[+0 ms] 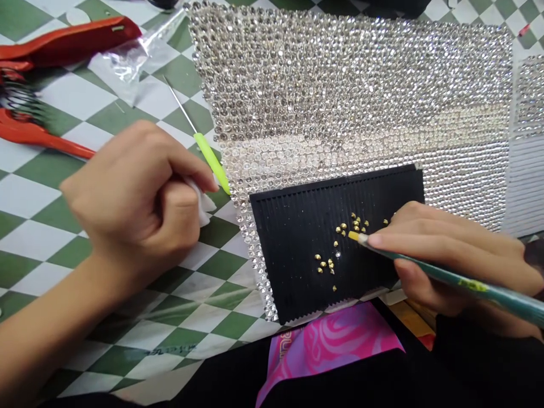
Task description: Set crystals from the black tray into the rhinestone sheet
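Note:
My right hand (pixel 454 255) is closed around a green pencil-like picker pen (pixel 450 275), its yellow tip just over a black ridged tray (pixel 293 260). Small gold-backed rhinestones (pixel 331 263) lie scattered on that tray, several of them close by the tip. On the left, my left hand (pixel 140 192) is curled into a fist around a crumpled white tissue (pixel 206 204), only part of which shows. Beneath the tray spreads a sheet of rows of clear rhinestones (pixel 340 79). A thin awl with a lime-green handle (pixel 208 156) lies between my left hand and the sheet.
Red-handled pliers (pixel 63 42) lie at the upper left beside a clear plastic bag (pixel 127 62). A green and white checked cloth (pixel 170 300) covers the table. Another rhinestone piece (pixel 531 96) sits at the right edge. Dark objects (pixel 395 7) stand at the back.

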Demonstrator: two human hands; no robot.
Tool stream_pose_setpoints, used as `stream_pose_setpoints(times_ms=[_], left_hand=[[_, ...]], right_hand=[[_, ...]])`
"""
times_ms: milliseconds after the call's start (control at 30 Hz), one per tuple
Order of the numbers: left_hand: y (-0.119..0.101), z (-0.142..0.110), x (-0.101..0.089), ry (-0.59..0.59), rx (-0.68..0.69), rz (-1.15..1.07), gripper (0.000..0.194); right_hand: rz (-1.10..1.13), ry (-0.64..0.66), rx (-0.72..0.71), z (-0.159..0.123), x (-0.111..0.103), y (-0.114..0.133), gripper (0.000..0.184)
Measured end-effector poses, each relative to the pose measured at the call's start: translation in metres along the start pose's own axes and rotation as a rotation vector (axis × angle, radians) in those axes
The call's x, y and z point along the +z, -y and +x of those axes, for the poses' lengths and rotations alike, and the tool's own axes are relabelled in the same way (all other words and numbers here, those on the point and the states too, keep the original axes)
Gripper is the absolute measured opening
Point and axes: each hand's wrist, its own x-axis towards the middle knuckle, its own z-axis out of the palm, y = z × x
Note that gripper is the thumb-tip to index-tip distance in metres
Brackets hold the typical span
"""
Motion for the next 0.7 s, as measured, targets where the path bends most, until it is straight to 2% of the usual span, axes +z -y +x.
stream_pose_setpoints(times_ms=[67,100,267,700], left_hand=[[-0.0012,0.0002,0.0001,0.003,0.007,0.005,0.02],[-0.002,0.0005,0.0002,-0.001,0.013,0.007,0.02],[-0.003,0.0018,0.0015,-0.022,0.039,-0.007,0.021],[-0.0005,0.0013,0.0016,-0.041,0.034,-0.033,0.022]], right_hand=[[0.033,0.054,-0.002,-0.0005,0.0022,0.0027,0.034],[0.028,0.036,-0.002,-0.0002,0.0034,0.002,0.035],[-0.001,-0.029,-0.004,0.003,0.0094,-0.0018,0.028],[0.036,0.043,0.012,0.0059,0.0085,-0.0013,0.033]])
